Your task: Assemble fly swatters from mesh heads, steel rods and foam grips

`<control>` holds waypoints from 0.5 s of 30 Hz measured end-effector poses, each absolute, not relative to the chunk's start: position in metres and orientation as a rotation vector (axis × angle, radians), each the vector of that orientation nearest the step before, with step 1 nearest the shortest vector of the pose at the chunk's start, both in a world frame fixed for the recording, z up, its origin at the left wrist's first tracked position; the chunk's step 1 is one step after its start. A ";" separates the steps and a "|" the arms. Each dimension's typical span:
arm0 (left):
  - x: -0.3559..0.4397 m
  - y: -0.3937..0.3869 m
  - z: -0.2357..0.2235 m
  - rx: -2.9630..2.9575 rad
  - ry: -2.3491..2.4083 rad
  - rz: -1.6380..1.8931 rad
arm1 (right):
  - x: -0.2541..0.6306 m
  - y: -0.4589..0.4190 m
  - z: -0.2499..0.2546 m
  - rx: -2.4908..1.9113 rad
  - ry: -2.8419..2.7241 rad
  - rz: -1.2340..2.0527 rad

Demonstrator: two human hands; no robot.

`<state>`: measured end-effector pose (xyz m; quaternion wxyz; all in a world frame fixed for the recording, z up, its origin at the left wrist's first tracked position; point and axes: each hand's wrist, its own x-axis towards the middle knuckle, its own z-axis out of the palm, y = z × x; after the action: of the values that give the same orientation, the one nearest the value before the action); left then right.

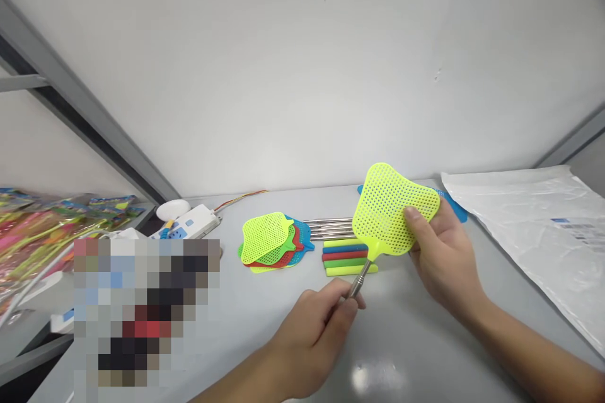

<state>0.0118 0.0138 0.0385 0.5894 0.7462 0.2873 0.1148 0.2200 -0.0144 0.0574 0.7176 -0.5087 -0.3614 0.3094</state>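
Observation:
My right hand (444, 252) pinches the edge of a yellow fly swatter head (390, 211), thumb on its perforated face. Below it, my left hand (319, 334) is closed around a metal telescopic rod (360, 278), whose upper end meets the neck of the yellow head. The rod's lower part is hidden in my fingers. Behind my hands lie several coloured handle tubes (347, 255) in a row, yellow, blue, red and green. Beyond them rests a bundle of metal rods (328, 228). Left of these is a stack of swatter heads (267, 239), yellow on top, with green, red and blue beneath.
A white plastic bag (534, 245) lies at the right, beside a blue piece (454, 204) partly hidden by my right hand. At left are a power strip (191, 225), a blurred-out patch, and packaged colourful items (57, 233). A white wall (302, 75) rises behind the table.

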 end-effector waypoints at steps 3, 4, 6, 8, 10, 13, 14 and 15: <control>0.011 0.012 0.032 1.654 0.679 0.277 | 0.217 -0.015 0.058 -1.133 -0.799 0.718; 0.011 0.012 0.029 1.612 0.677 0.283 | 0.217 -0.016 0.057 -1.132 -0.793 0.741; 0.011 0.011 0.024 1.508 0.656 0.291 | 0.217 -0.016 0.055 -1.126 -0.780 0.787; 0.012 0.012 0.022 1.388 0.599 0.291 | 0.218 -0.016 0.053 -1.111 -0.771 0.836; 0.014 0.013 0.020 1.283 0.545 0.306 | 0.219 -0.016 0.050 -1.096 -0.771 0.881; 0.016 0.012 0.019 1.169 0.504 0.331 | 0.217 -0.015 0.048 -1.085 -0.789 0.951; 0.016 0.011 0.019 1.137 0.501 0.336 | 0.217 -0.015 0.047 -1.081 -0.801 0.977; 0.016 0.010 0.018 1.105 0.499 0.341 | 0.216 -0.014 0.047 -1.078 -0.813 1.002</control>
<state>0.0159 0.0099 0.0184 0.8080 0.5169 0.2335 0.1593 0.2159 -0.0144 0.0472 0.6671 -0.4776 -0.3603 0.4439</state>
